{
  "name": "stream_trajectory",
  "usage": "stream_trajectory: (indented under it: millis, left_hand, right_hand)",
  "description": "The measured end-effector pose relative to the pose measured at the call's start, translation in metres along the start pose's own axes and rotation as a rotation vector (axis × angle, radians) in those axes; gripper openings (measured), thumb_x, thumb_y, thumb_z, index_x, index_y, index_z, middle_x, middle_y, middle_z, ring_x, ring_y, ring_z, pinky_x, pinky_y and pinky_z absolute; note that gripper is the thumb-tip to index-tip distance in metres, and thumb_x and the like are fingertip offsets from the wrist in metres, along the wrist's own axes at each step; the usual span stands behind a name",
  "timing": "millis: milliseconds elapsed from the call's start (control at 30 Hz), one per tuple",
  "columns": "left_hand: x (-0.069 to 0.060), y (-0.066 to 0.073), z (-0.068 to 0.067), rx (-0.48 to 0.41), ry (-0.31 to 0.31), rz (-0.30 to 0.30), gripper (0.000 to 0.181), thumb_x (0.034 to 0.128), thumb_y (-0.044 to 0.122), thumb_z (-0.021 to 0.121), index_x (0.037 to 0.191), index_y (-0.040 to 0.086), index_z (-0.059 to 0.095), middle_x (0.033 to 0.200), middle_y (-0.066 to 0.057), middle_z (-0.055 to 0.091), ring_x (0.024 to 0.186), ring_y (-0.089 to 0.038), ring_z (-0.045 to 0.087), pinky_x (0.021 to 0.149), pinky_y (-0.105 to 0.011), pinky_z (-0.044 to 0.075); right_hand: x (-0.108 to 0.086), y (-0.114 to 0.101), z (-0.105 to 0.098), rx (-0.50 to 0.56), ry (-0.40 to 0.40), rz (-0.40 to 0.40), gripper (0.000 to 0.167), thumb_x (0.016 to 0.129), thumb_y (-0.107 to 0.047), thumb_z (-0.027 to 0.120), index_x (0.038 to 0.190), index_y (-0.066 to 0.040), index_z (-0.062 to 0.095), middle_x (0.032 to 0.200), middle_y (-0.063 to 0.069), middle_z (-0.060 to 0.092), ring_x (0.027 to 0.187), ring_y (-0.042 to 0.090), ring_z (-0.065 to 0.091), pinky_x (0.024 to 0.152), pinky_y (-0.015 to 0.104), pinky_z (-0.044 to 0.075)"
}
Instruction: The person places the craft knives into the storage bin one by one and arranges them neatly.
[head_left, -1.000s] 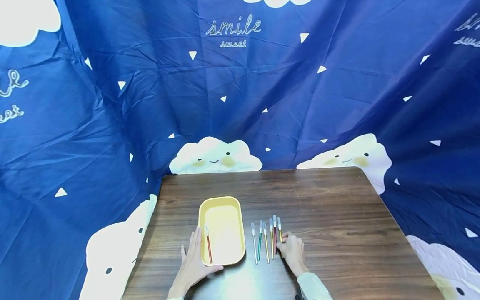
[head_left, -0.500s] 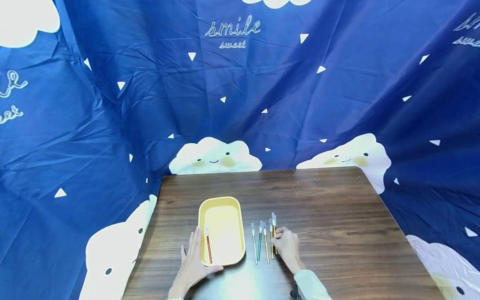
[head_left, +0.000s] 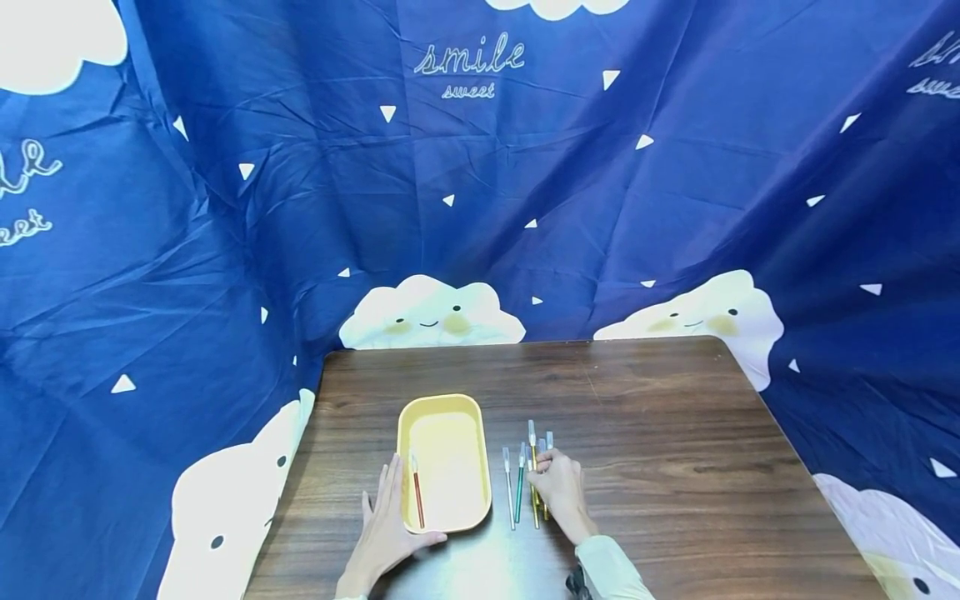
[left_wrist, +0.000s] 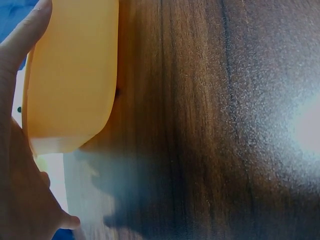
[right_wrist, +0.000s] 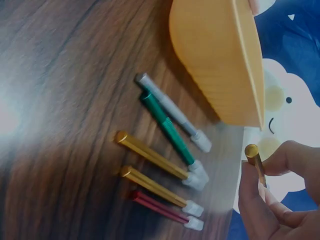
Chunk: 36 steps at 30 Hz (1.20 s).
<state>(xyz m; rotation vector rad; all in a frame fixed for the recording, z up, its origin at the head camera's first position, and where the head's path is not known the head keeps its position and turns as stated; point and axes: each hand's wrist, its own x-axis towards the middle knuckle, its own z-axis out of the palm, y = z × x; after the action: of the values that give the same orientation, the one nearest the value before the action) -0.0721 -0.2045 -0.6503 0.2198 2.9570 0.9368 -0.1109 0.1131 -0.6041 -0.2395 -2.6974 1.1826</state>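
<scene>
My right hand (head_left: 562, 493) pinches a gold craft knife (right_wrist: 253, 153) with a clear cap between thumb and fingers, lifted above the table. Below it lies a row of capped craft knives: a silver one (right_wrist: 172, 110), a green one (right_wrist: 167, 129), two gold ones, the upper (right_wrist: 152, 156) and the lower (right_wrist: 155, 189), and a dark red one (right_wrist: 160, 207). The right hand partly hides this row in the head view. To the left stands a yellow tray (head_left: 486, 467) with a red craft knife (head_left: 418, 496) inside. My left hand (head_left: 384, 529) rests against the tray's near left corner, fingers straight.
The brown wooden table (head_left: 675, 433) carries all of this. A blue curtain (head_left: 555, 183) with white clouds hangs behind and beside it. Bright glare shows on the tabletop in front of the tray.
My right hand has picked up the gold craft knife from the row's right end and carried it left over the other knives. The left hand and tray stay put.
</scene>
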Motion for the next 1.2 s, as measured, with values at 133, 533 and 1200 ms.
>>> stream_trajectory:
  millis: [133, 533, 1200]
  left_hand:
    - [0.0, 0.0, 0.0, -0.002, -0.005, -0.003, 0.148, 0.066, 0.082, 0.083, 0.17, 0.008, 0.008, 0.177, -0.014, 0.008, 0.159, -0.049, 0.014, 0.112, -0.086, 0.008]
    - [0.0, -0.002, 0.004, -0.009, 0.006, 0.01, 0.147, 0.0672, 0.078, 0.085, 0.17, 0.008, 0.006, 0.178, -0.01, 0.003, 0.159, -0.049, 0.011, 0.111, -0.087, 0.006]
    - [0.001, -0.003, 0.004, -0.028, -0.003, 0.016, 0.147, 0.0692, 0.077, 0.084, 0.17, 0.008, 0.003, 0.178, -0.014, 0.003, 0.158, -0.051, 0.011, 0.109, -0.088, 0.006]
  right_hand:
    - [0.001, -0.01, 0.003, 0.028, -0.026, 0.025, 0.018, 0.069, -0.002, 0.077, 0.088, -0.003, 0.075, 0.076, -0.001, 0.075, 0.069, 0.013, 0.066, 0.067, 0.035, 0.056]
    - [-0.003, -0.036, 0.014, 0.079, -0.089, 0.019, 0.019, 0.072, 0.0, 0.076, 0.091, -0.002, 0.074, 0.076, 0.0, 0.074, 0.067, 0.014, 0.065, 0.064, 0.035, 0.055]
    - [-0.003, -0.062, 0.048, 0.143, -0.161, -0.013, 0.02, 0.07, 0.0, 0.073, 0.09, 0.0, 0.073, 0.074, 0.002, 0.072, 0.066, 0.01, 0.065, 0.061, 0.028, 0.054]
